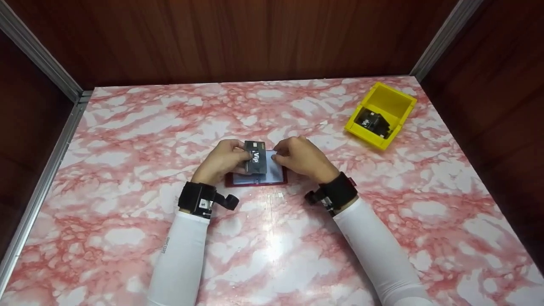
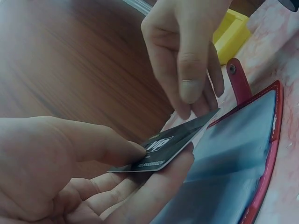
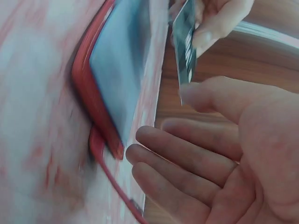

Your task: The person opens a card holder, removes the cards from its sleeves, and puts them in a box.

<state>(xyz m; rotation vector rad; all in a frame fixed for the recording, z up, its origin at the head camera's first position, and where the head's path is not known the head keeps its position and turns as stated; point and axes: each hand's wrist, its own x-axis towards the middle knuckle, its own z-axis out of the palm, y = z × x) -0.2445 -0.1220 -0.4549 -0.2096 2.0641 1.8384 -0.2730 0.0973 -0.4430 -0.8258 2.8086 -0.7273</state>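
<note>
A black card (image 1: 256, 157) with white "Vip" lettering is pinched between the thumb and fingers of my left hand (image 1: 223, 159). It is held tilted above an open red card holder (image 1: 278, 183), whose bluish clear plastic sleeves (image 2: 233, 140) show in the left wrist view. My right hand (image 1: 306, 159) hovers at the holder's right side, close to the card. In the right wrist view its fingers (image 3: 182, 172) extend loosely and its thumb lies by the card's corner; whether they touch I cannot tell. A red strap (image 2: 239, 84) with a snap sticks out from the holder.
A yellow bin (image 1: 353, 128) stands at the table's far right, with black cards (image 1: 373, 122) inside. Brown wood-grain panels (image 1: 238, 42) rise behind and at both sides of the red-and-white marbled table (image 1: 140, 123).
</note>
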